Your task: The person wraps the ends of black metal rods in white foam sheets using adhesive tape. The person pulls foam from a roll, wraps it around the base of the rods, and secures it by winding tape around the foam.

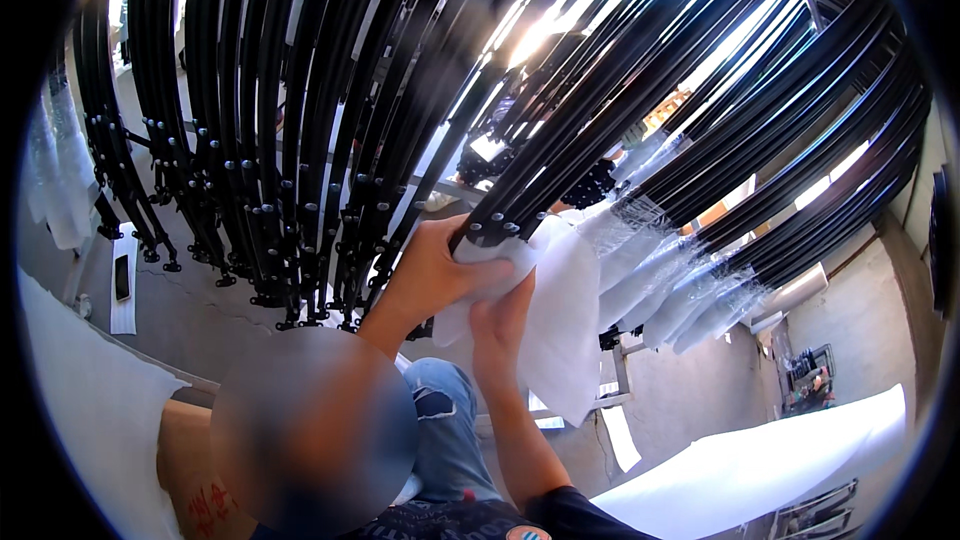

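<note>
Long black bars [540, 155] with round silver rivet-like studs at their lower ends hang down in front of me. A thin white foam-like sheet [563, 320] is folded around the ends of one bundle, and its loose corner droops to the right. My left hand [432, 265] is closed around this bundle and the sheet from the left, thumb lying across the white wrap. Just below and to the right, my right hand [503, 325] grips the sheet at the bar ends; its fingertips are partly hidden behind the material.
More black bars [240, 140] hang in rows at left. To the right, other bundles have clear plastic wraps [655, 285] on their ends. A white sheet roll [770, 455] lies at lower right, a cardboard box [190, 470] at lower left. A blurred disc covers part of the lower view.
</note>
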Demonstrator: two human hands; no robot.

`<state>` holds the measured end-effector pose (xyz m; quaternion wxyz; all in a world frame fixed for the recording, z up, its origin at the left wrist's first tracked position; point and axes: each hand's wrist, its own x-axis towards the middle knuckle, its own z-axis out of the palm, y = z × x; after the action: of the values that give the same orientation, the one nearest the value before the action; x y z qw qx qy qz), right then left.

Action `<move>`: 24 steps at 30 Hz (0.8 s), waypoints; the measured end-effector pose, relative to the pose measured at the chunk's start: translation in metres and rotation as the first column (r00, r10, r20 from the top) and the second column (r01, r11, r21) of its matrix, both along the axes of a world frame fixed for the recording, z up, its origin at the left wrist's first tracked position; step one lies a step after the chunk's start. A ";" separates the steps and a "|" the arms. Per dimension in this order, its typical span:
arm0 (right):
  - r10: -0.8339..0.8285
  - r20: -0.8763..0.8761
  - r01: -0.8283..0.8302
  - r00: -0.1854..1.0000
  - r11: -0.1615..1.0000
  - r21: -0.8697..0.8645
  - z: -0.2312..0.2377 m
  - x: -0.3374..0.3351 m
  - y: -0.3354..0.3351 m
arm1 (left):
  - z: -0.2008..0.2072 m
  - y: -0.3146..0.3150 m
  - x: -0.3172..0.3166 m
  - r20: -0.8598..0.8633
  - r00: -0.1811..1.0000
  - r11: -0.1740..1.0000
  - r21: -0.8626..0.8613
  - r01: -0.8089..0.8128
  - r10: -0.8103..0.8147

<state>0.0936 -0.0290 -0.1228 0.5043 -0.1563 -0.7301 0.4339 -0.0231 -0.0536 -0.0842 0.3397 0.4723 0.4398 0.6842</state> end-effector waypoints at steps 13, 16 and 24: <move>-0.032 -0.085 0.030 0.996 0.999 -0.024 0.002 -0.005 -0.006 | 0.000 -0.003 0.000 0.044 0.999 0.999 0.039 -0.012 0.010; -0.021 -0.064 0.019 0.998 0.999 -0.029 0.001 -0.004 -0.008 | 0.000 -0.005 0.002 0.066 0.998 1.000 0.016 -0.013 0.012; 0.019 -0.033 -0.021 0.999 0.998 -0.055 0.001 -0.009 -0.010 | 0.002 -0.008 -0.001 0.086 0.996 0.999 0.036 -0.010 0.007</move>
<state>0.0844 -0.0391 -0.1217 0.5071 -0.1560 -0.7110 0.4614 -0.0239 -0.0617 -0.0825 0.3465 0.4468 0.4143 0.7132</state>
